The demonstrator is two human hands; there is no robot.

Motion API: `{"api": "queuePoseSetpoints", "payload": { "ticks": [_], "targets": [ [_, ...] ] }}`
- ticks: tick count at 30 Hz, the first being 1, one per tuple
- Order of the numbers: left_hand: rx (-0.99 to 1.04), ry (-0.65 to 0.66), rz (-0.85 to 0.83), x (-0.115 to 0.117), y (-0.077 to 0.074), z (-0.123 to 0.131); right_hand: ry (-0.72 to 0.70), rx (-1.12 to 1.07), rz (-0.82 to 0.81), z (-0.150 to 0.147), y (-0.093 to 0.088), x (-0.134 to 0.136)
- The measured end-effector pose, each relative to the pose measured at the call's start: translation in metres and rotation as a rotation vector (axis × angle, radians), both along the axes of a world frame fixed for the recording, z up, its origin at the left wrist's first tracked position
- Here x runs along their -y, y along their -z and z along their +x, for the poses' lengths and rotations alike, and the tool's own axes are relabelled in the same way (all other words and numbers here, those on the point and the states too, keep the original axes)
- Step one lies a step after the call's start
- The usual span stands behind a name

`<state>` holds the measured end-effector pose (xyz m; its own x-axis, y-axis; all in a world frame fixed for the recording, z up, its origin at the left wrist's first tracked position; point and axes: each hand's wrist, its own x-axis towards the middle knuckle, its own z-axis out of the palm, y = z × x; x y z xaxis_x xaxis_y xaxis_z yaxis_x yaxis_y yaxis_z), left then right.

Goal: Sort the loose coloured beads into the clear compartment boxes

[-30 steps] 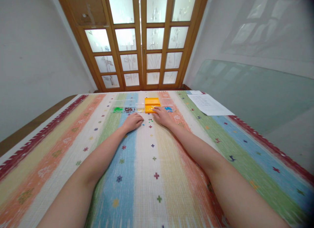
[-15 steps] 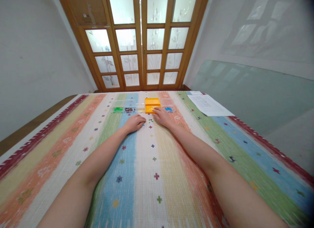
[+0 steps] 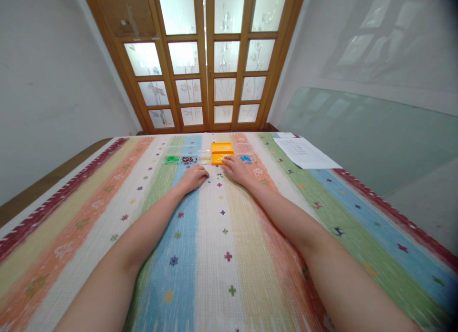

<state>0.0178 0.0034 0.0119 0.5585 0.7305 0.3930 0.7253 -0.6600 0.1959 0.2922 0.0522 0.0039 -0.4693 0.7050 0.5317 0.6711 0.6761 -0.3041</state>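
A yellow box (image 3: 222,147) with its lid raised stands at the far middle of the table. My right hand (image 3: 236,171) grips its front right corner, fingertips over the edge. To the left, my left hand (image 3: 193,178) rests on the cloth with its fingers curled together; whether anything small is between them is hidden. Just off its fingertips lies a tiny blue piece (image 3: 209,181). Several tiny green and dark pieces (image 3: 219,175) lie on the cloth between both hands.
Clear open boxes flank the yellow one, holding green pieces (image 3: 172,160), dark brown pieces (image 3: 189,160), yellowish pieces (image 3: 205,160) and blue pieces (image 3: 245,159). A printed paper sheet (image 3: 304,152) lies at the right on the striped tablecloth (image 3: 214,274).
My left hand has drawn back slightly to the left, leaving the tiny blue piece more exposed on the cloth. My right hand has barely moved at the yellow box.
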Motion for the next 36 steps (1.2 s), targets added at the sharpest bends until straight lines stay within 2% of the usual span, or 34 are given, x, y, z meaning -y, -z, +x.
{"api": "queuePoseSetpoints", "payload": {
  "ticks": [5, 10, 13, 20, 29, 33, 36],
  "targets": [
    [-0.011, -0.056, -0.015, 0.003, -0.003, 0.000, -0.002, -0.002, 0.002, 0.000, -0.001, 0.001],
    [0.006, -0.059, -0.031, 0.005, -0.006, 0.002, -0.015, -0.008, 0.012, 0.000, -0.002, 0.002],
    [0.065, -0.141, -0.056, 0.004, -0.005, 0.002, -0.006, 0.002, 0.017, 0.000, -0.002, 0.002],
    [0.404, -0.431, -0.105, -0.012, -0.002, -0.017, -0.011, 0.016, -0.002, 0.000, 0.000, 0.000],
    [0.925, -0.664, -0.129, -0.045, 0.016, -0.077, -0.017, 0.007, 0.001, 0.001, 0.000, 0.001],
    [1.146, -0.675, -0.168, -0.052, 0.018, -0.096, -0.022, 0.000, 0.005, 0.001, 0.001, 0.001],
    [1.202, -0.646, -0.226, -0.051, 0.014, -0.098, -0.018, -0.002, 0.005, 0.001, 0.001, 0.001]
  ]
}}
